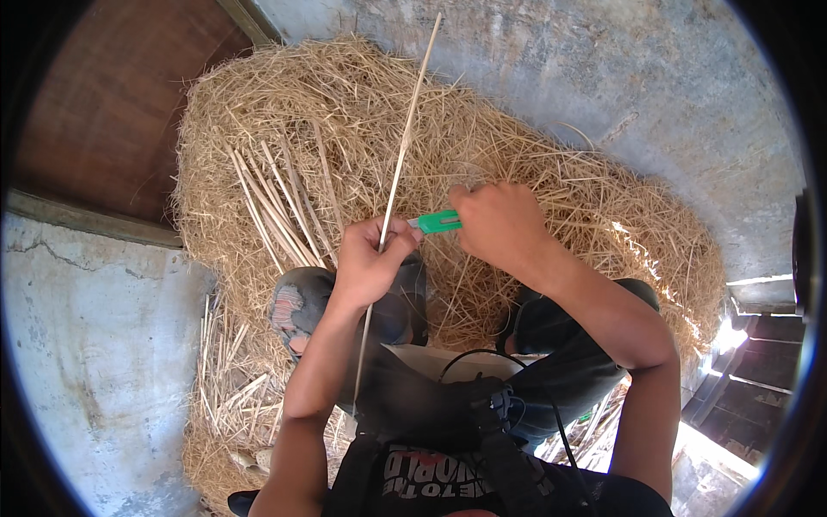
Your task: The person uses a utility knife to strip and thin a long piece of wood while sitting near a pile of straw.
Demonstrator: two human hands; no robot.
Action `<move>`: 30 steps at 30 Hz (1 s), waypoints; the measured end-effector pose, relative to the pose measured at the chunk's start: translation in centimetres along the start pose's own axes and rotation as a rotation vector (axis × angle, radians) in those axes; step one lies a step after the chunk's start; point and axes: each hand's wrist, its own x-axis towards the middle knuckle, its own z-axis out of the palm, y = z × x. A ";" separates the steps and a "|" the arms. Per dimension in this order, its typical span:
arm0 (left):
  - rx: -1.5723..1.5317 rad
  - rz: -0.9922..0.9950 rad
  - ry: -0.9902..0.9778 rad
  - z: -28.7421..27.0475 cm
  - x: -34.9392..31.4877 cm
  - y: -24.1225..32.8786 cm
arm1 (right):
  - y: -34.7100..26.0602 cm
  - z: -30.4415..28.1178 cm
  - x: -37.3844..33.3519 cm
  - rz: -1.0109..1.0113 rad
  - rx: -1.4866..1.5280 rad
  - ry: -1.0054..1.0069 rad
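Observation:
A long, thin bamboo strip (405, 142) runs up from beside my lap to near the top of the view, tilted slightly right. My left hand (369, 258) is closed around its middle, between thumb and fingers. In my right hand (501, 222) I grip a green utility knife (440, 221), pointing left. Its short blade reaches the strip right at my left fingertips; whether the edge cuts into it is too small to tell. My right fingers are curled over the back end of the knife's handle.
A thick heap of straw (362, 95) spreads in front of my knees. Several pale sticks (274, 207) lie on it at left, with more cut pieces (222, 353) lower down. Weathered walls (620, 69) stand beyond and at left, next to a brown wooden panel (129, 112). A dark cable (560, 422) hangs across my lap.

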 end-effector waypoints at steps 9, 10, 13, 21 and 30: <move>0.093 -0.063 0.015 0.1 0.0 0.5 | -0.5 0.0 -0.5 -0.031 -0.007 0.014; 0.112 -0.051 0.022 0.2 -0.1 0.5 | -0.5 -0.1 -0.5 -0.037 -0.003 0.005; 0.159 0.004 0.017 0.1 0.0 -0.4 | -0.4 0.1 -0.4 -0.040 0.003 -0.011; -0.080 -0.190 -0.085 -0.8 0.1 0.3 | -0.2 -0.1 -0.4 0.006 0.072 -0.015; -0.048 -0.036 0.000 0.5 0.1 0.0 | -0.6 -0.5 -0.4 -0.022 0.030 0.006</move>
